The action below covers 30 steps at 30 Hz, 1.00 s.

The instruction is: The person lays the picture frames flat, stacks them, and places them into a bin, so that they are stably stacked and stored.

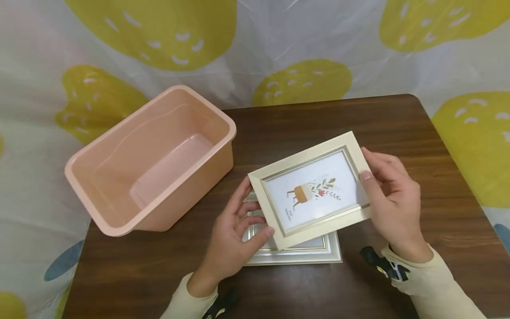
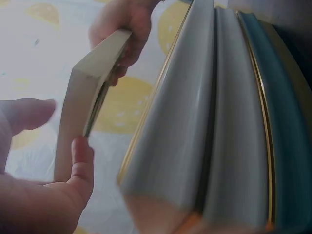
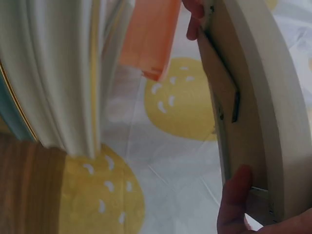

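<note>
A cream picture frame (image 1: 314, 190) with a potted-flower print is tilted above the dark table, face up. My right hand (image 1: 398, 204) grips its right end, thumb on the front border and fingers behind. The left hand (image 1: 227, 239) is at the opposite end, its thumb by the lower left corner and fingers reaching behind the edge. In the right wrist view the brown backing shows a stand flap (image 3: 222, 83). Beneath the held frame lies a silver-white frame (image 1: 295, 258) with a gold inner line, partly hidden; the left wrist view shows a stack (image 2: 185, 117) of pale and teal frames.
A pink plastic tub (image 1: 195, 190) stands at the table's back left, and nothing shows inside it. The wood-grain table (image 1: 398, 133) meets a hanging white cloth (image 1: 247, 40) with yellow shapes behind it. Each wrist wears a black strap device (image 1: 384, 263).
</note>
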Available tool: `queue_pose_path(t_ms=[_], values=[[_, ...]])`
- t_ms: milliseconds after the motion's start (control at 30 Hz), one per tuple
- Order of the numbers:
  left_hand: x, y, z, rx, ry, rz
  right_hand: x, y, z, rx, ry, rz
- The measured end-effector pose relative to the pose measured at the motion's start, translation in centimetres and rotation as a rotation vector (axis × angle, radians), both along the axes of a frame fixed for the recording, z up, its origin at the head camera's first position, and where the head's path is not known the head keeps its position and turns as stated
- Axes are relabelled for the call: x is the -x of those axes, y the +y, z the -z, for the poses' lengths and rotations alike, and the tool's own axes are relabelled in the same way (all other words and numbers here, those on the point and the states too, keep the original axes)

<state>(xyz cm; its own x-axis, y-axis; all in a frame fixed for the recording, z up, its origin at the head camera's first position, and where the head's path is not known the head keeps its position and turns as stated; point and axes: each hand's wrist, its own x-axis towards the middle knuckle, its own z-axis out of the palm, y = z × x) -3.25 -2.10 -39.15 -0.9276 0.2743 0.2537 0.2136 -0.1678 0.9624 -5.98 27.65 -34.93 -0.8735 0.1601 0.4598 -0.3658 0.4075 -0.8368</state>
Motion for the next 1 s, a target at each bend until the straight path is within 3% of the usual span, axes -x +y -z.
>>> queue_pose_path(t_ms=[167, 367, 600, 1000], values=[[-0.1, -1.6, 0.2, 0.095, 0.01, -0.057, -0.9, -0.5, 0.9, -0.027, -0.103, -0.06], [0.0, -3.3, 0.3, 0.222, -0.046, -0.158, -1.9, -1.1, 2.1, -0.093, -0.203, -0.147], [-0.4, -4.4, 0.7, 0.345, -0.109, -0.143, -3.2, -1.2, 2.5, -0.125, -0.24, -0.192], [-1.1, -4.3, 1.7, 0.526, -0.072, -0.203, -4.6, -1.2, 4.8, -0.187, -0.302, -0.187]])
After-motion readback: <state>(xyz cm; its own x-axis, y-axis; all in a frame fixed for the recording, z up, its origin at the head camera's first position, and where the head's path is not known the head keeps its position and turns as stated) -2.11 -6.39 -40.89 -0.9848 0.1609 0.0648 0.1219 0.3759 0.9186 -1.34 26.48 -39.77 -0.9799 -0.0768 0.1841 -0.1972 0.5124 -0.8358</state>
